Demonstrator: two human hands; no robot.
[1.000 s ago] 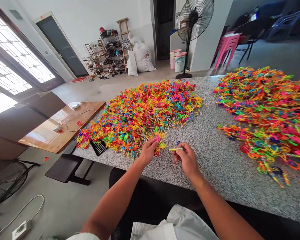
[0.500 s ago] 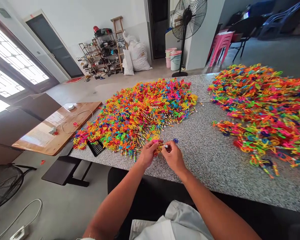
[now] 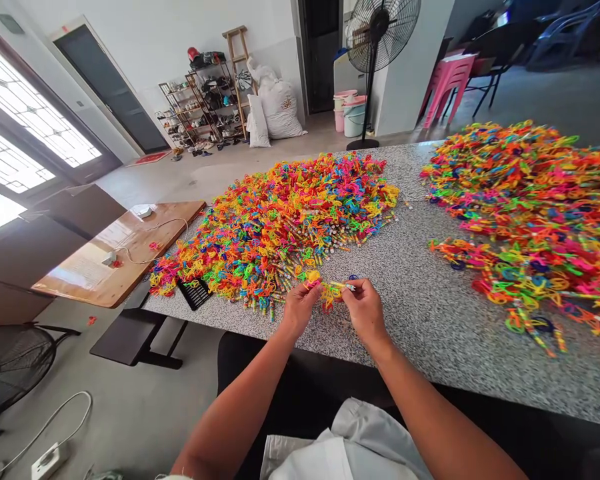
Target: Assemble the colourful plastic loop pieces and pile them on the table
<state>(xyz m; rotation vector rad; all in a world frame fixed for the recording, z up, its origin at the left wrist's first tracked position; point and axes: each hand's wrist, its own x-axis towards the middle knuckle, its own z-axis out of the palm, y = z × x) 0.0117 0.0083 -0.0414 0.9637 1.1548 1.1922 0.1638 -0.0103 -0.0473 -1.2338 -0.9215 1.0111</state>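
My left hand [image 3: 299,308] pinches a small pink and yellow plastic ring piece [image 3: 314,280] at the near edge of the left pile [image 3: 285,223] of bright plastic loops and little tubes. My right hand [image 3: 364,308] pinches a thin yellow tube [image 3: 341,286] whose end meets that ring piece. Both hands hover just above the speckled granite table [image 3: 420,313]. A blue ring [image 3: 353,278] lies on the table just beyond my right hand.
A second large pile [image 3: 530,213] of the same colourful pieces covers the table's right side. A black comb-like tray [image 3: 194,293] sits at the left pile's near edge. A wooden side table [image 3: 115,257] stands to the left. A standing fan [image 3: 377,40] is behind.
My hands, apart a second ago, have come together. The yellow tube in my right hand now touches the ring piece in my left.
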